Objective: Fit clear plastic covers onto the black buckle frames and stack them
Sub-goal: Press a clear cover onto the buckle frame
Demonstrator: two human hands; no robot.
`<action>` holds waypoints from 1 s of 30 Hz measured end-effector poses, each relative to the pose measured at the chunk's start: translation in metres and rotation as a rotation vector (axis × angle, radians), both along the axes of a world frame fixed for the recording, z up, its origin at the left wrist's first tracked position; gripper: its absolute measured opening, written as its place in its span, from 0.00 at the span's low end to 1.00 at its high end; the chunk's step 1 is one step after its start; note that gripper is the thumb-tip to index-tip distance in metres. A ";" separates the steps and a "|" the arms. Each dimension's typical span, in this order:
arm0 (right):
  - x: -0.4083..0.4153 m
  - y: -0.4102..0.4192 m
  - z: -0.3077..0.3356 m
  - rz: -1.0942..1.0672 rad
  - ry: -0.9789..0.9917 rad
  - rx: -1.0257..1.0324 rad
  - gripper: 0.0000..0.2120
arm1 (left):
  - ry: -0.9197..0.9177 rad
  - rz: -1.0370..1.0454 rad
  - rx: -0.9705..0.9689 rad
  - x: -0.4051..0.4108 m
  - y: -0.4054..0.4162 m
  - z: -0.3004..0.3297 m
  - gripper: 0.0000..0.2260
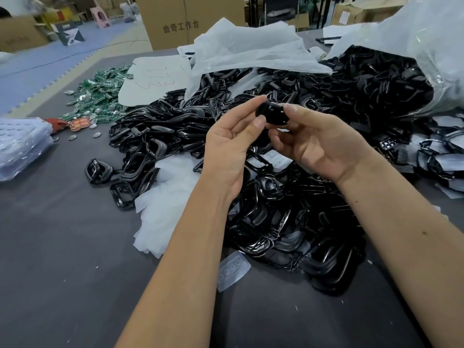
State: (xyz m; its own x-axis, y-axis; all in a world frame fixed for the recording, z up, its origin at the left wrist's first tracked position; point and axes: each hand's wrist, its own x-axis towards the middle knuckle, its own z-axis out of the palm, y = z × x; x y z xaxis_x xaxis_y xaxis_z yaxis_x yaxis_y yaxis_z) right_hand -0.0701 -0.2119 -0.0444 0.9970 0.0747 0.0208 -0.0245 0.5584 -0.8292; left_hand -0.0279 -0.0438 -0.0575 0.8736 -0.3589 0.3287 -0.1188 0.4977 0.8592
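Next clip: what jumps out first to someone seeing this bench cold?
Two hands meet at centre, the left hand and right hand pinching one black buckle frame. Under them spreads a big heap of black frames, spilling from a plastic bag at far right. Green circuit boards lie far left.

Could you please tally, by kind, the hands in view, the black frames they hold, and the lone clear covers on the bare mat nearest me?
Hands: 2, left hand and right hand
Held black frame: 1
Lone clear cover: 1
Total: 4
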 end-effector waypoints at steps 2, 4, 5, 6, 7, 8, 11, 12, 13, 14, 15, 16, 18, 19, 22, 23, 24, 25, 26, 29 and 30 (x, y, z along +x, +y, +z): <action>0.000 -0.005 0.000 0.004 -0.015 0.025 0.11 | -0.067 -0.004 0.064 -0.001 0.001 0.000 0.17; 0.000 -0.009 -0.002 -0.060 -0.042 -0.054 0.13 | -0.211 0.072 0.203 -0.002 0.002 0.002 0.19; 0.001 -0.011 -0.003 -0.104 -0.066 -0.125 0.14 | -0.301 0.139 0.283 -0.003 0.002 0.003 0.20; 0.001 -0.012 -0.005 -0.145 -0.095 -0.191 0.15 | -0.382 0.203 0.351 -0.003 0.001 0.003 0.20; 0.000 -0.012 -0.007 -0.179 -0.128 -0.239 0.16 | -0.440 0.252 0.406 -0.004 0.001 0.004 0.19; 0.000 -0.011 -0.009 -0.213 -0.162 -0.277 0.17 | -0.486 0.300 0.462 -0.004 0.001 0.003 0.18; 0.000 -0.011 -0.014 -0.331 -0.259 -0.420 0.20 | -0.631 0.446 0.609 -0.006 0.001 0.002 0.19; 0.001 -0.010 -0.015 -0.357 -0.289 -0.462 0.20 | -0.667 0.473 0.632 -0.007 0.001 0.001 0.19; 0.001 -0.010 -0.016 -0.378 -0.314 -0.494 0.19 | -0.695 0.491 0.647 -0.008 0.001 0.000 0.19; 0.002 -0.010 -0.017 -0.398 -0.333 -0.520 0.19 | -0.718 0.505 0.657 -0.008 0.000 -0.001 0.19; 0.002 -0.010 -0.017 -0.417 -0.347 -0.543 0.18 | -0.736 0.518 0.664 -0.009 0.000 -0.001 0.18; 0.002 -0.009 -0.017 -0.436 -0.356 -0.564 0.18 | -0.747 0.523 0.667 -0.010 -0.001 -0.001 0.18; 0.002 -0.008 -0.017 -0.469 -0.368 -0.591 0.19 | -0.745 0.515 0.666 -0.012 -0.003 -0.001 0.18; 0.002 -0.008 -0.017 -0.485 -0.370 -0.599 0.19 | -0.742 0.514 0.669 -0.013 -0.004 0.000 0.18; 0.001 -0.006 -0.015 -0.525 -0.358 -0.611 0.18 | -0.768 0.548 0.727 -0.016 -0.008 0.004 0.18; 0.000 -0.005 -0.014 -0.535 -0.347 -0.607 0.18 | -0.780 0.555 0.751 -0.017 -0.009 0.007 0.19; -0.002 -0.005 -0.012 -0.544 -0.335 -0.603 0.17 | -0.786 0.555 0.770 -0.019 -0.012 0.010 0.19; -0.004 -0.006 -0.011 -0.551 -0.321 -0.606 0.17 | -0.784 0.555 0.784 -0.021 -0.014 0.012 0.19; -0.008 -0.009 -0.009 -0.561 -0.311 -0.611 0.17 | -0.771 0.547 0.790 -0.024 -0.019 0.016 0.19; -0.022 -0.027 -0.005 -0.618 -0.281 -0.679 0.15 | -0.723 0.493 0.782 -0.034 -0.039 0.025 0.20; -0.027 -0.036 -0.004 -0.654 -0.264 -0.718 0.15 | -0.717 0.455 0.784 -0.037 -0.047 0.027 0.20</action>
